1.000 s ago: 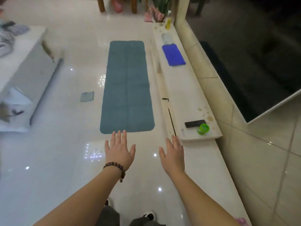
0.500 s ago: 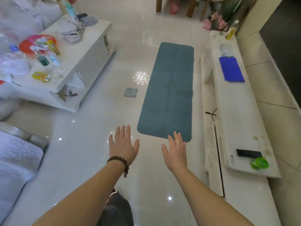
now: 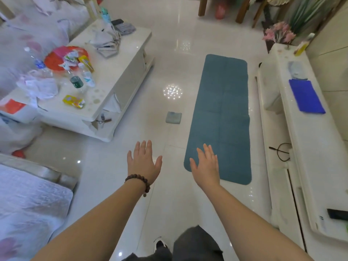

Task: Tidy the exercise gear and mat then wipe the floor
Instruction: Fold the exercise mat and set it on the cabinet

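Observation:
A teal exercise mat (image 3: pixel 222 110) lies flat and unrolled on the glossy white floor (image 3: pixel 169 53), running away from me. A small folded grey cloth (image 3: pixel 173 117) sits on the floor just left of the mat. A blue cloth (image 3: pixel 306 96) lies on the long white ledge (image 3: pixel 310 147) at the right. My left hand (image 3: pixel 144 162), with a bead bracelet at the wrist, is held out flat with straight fingers, holding nothing. My right hand (image 3: pixel 206 166) is also stretched out flat and empty, in front of the mat's near left corner.
A white coffee table (image 3: pixel 116 76) cluttered with bottles, wrappers and tissues stands at the left. A sofa with a pale cover (image 3: pixel 24 200) is at the near left. A black cable (image 3: pixel 282 150) hangs off the ledge. Potted plants (image 3: pixel 278 33) stand at the far right.
My view has swung left, bringing the coffee table and sofa into sight and shifting the mat rightward. Both hands stay outstretched and empty.

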A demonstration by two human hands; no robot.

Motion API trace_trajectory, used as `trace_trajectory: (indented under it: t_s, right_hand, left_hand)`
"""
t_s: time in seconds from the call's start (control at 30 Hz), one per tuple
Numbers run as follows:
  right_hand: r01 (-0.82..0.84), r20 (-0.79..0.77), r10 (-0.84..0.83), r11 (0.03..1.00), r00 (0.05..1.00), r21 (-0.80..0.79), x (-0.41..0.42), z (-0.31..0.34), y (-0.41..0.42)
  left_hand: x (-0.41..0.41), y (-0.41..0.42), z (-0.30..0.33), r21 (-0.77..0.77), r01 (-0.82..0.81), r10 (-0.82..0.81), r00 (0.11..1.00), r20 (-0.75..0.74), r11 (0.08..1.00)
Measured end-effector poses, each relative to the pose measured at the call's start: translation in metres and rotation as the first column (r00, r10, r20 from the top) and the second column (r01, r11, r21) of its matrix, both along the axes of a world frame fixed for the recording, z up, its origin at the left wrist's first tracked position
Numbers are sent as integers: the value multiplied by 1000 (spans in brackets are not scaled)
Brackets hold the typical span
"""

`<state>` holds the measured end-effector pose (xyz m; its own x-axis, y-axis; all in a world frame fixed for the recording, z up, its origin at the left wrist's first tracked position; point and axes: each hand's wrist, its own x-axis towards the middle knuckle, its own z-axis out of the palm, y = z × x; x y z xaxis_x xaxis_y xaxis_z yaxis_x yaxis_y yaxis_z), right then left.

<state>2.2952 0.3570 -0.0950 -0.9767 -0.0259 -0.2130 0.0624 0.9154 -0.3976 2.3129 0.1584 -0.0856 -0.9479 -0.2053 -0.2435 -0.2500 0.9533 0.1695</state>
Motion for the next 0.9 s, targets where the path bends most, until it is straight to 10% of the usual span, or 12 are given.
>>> trace_trajectory:
  t_s: [0.9]
  right_hand:
    - [199,-8,-199,980,980,-3,-549,-20,-97]
  left_hand:
    - [-601,-117,-5,-11,234,-234,972,-31,972]
